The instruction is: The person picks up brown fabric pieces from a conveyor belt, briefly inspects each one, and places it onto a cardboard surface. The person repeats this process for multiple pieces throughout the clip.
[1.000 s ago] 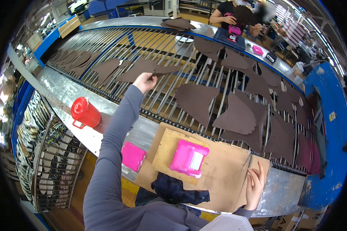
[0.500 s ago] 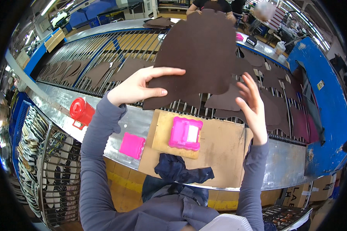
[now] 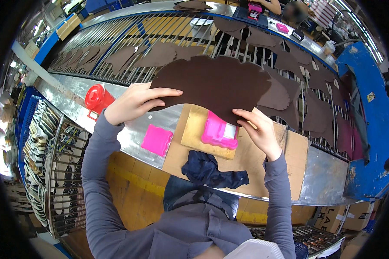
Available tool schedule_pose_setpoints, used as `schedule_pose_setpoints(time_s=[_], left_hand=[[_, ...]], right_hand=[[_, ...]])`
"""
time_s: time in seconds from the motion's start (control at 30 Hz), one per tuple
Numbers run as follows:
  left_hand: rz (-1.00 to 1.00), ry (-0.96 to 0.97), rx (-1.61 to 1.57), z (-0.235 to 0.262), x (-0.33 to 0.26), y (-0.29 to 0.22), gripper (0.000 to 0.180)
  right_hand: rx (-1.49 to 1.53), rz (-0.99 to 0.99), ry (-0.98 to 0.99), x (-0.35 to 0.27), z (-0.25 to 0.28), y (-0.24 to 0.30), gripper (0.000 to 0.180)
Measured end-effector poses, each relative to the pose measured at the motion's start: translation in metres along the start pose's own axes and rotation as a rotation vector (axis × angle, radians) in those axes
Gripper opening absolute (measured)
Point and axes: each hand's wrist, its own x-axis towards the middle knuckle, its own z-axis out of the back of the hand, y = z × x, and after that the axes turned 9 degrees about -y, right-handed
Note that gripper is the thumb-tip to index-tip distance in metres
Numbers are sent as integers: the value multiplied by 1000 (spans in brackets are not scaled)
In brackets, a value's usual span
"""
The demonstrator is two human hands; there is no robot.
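Between my two hands hangs a dark brown cut sheet piece (image 3: 212,84) with a scalloped upper edge, held above the worktop. My left hand (image 3: 134,101) pinches its left end between thumb and fingers. My right hand (image 3: 259,129) grips its lower right corner the same way. Below the piece, a pink plastic stamp-like block (image 3: 219,131) rests on a yellowish board (image 3: 192,134), partly covered by the piece. A flat pink scalloped plate (image 3: 157,140) lies to the left. Dark blue cloth (image 3: 209,170) is bunched in front of the board.
Cardboard (image 3: 296,159) lies beneath the board on the metal worktop (image 3: 322,177). A red lidded container (image 3: 98,100) stands left. Beyond runs a rod conveyor (image 3: 168,32) with several brown pieces (image 3: 317,110). A blue machine housing (image 3: 363,86) bounds the right; a wire cart (image 3: 67,177) stands lower left.
The brown piece has come down and nearer, turning to lie wider across. My right hand, apart from it before, now grips its corner. My left hand keeps its hold.
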Motion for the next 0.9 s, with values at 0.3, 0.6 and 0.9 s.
schedule_pose_setpoints(time_s=[0.3,0.6,0.9], left_hand=[[76,-34,74,-8,-28,16,43],[20,-56,-9,-36,-21,24,33],[-197,28,-4,-105,16,27,35]], right_hand=[[17,42,74,-4,-22,-6,32],[-69,42,39,-20,-6,-11,32],[-307,-8,-129,-102,18,-41,36]])
